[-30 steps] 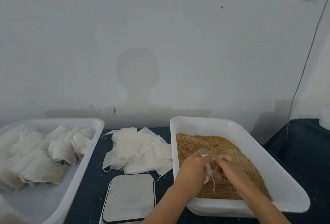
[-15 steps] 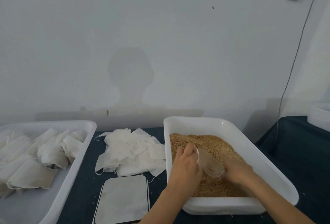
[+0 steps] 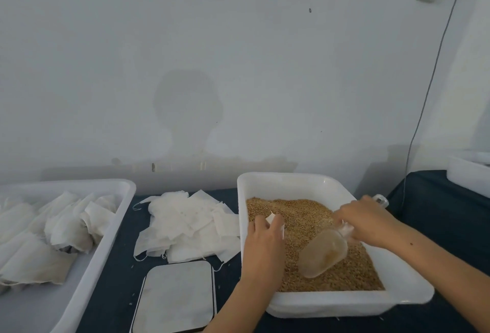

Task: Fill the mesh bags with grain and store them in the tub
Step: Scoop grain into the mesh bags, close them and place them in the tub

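The right hand (image 3: pixel 367 222) curls its fingers round the handle of a clear scoop (image 3: pixel 324 254), whose handle end pokes out past the knuckles; the bowl tilts down onto the grain (image 3: pixel 305 216). The left hand (image 3: pixel 263 239) grips a white mesh bag (image 3: pixel 271 218) — only a corner shows above the fingers, the rest is hidden. Both hover over the grain tub (image 3: pixel 286 182). Empty bags (image 3: pixel 185 224) lie heaped just left of it, beside a scale (image 3: pixel 176 297) cut off below. The storage tub (image 3: pixel 106 229) with filled bags (image 3: pixel 47 229) runs off the left edge.
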Demonstrator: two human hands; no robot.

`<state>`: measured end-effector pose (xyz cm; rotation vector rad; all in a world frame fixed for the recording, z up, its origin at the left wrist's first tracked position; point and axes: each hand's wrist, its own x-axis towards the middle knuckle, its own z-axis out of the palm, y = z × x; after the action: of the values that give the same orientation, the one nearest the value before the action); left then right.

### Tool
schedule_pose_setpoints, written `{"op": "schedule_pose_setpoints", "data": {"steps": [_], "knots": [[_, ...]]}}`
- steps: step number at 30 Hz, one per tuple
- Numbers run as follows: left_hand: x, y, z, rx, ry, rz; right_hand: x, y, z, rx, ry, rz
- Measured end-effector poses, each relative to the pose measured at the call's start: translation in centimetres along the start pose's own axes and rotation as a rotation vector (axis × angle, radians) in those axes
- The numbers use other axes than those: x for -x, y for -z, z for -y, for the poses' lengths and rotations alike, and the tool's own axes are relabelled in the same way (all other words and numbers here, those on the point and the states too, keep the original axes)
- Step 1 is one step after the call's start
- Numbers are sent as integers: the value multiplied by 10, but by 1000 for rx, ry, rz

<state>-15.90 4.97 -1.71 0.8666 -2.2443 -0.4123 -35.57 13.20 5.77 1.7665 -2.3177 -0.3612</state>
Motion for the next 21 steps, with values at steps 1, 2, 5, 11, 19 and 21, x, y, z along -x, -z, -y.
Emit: {"op": "schedule_pose_setpoints", "data": {"steps": [1,2,5,11,19,21], "knots": [[0,-1,0,-22,8,17,0,-3,5,-22,31,-4],[-2,-2,1,-45,11,38,0,-8,11,-59,63,-12],[-10,0,4,-110,-2,112,2,-21,24,-185,147,-25],[-23,2,15,-165,-117,158,8,-32,29,-471,163,148],[-27,-2,21,-120,-125,243,23,-7,-18,-752,77,226],[-29,-6,21,-99,-99,256,26,1,-28,-766,47,199]]}}
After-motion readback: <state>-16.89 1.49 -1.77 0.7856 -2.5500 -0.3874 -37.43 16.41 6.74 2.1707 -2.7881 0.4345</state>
